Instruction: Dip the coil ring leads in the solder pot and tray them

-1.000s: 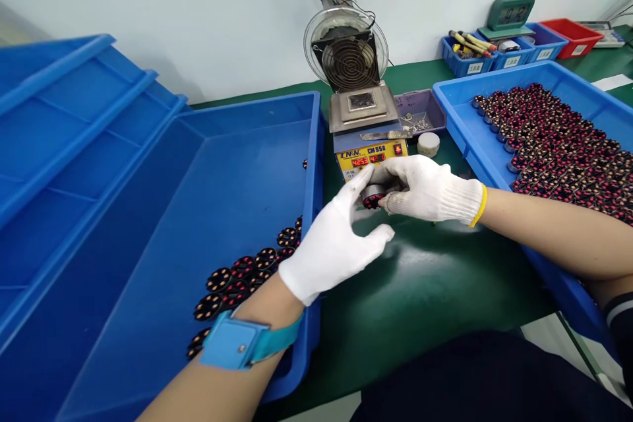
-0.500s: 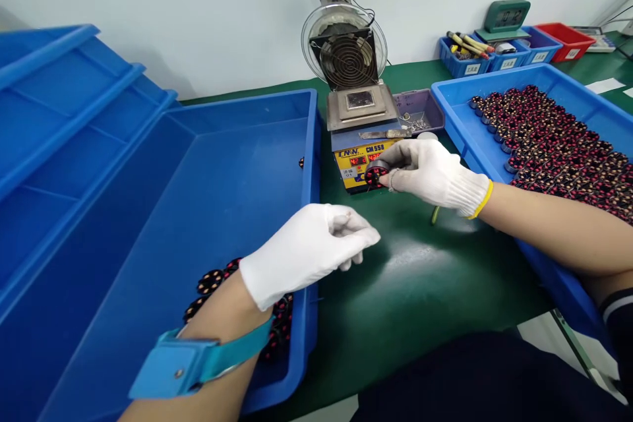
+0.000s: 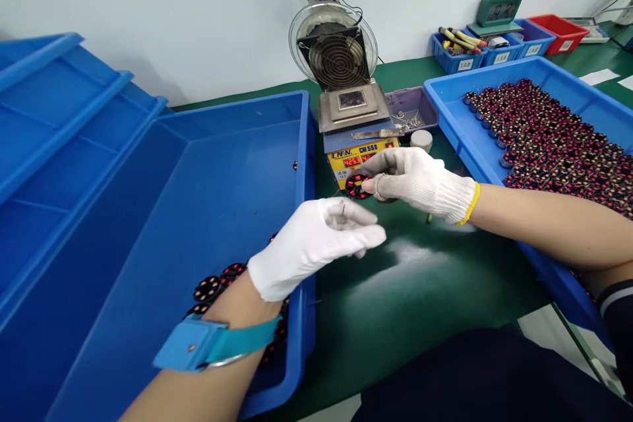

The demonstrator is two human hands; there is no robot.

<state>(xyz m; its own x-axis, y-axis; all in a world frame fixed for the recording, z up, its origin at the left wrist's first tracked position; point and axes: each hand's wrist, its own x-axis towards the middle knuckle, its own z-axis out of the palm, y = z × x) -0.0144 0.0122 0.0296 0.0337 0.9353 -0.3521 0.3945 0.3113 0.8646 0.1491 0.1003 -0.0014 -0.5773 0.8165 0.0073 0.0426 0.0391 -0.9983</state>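
Observation:
In the head view my right hand (image 3: 420, 178), in a white knit glove with a yellow cuff, pinches a small round motor stator (image 3: 357, 186) with red segments and a black rim. It holds the stator up in front of the yellow panel of a solder pot (image 3: 353, 109). Thin wire ends show at the stator's left edge. Just below and to the left, my left hand (image 3: 321, 237), in a smooth white glove, has its thumb and fingers apart with nothing visible between them. My left wrist wears a blue strap (image 3: 212, 341).
A deep blue bin (image 3: 232, 165) at left holds several stators (image 3: 208, 288). The right blue tray (image 3: 445, 95) carries many more in rows. A fume fan (image 3: 341, 59) stands behind the pot. Beside it are a purple-grey box (image 3: 428, 105) and a white round container (image 3: 421, 140).
My right hand has brought the stator left and slightly down, toward my left hand. My left hand's thumb and fingers have spread from a pinch. The view has shifted slightly.

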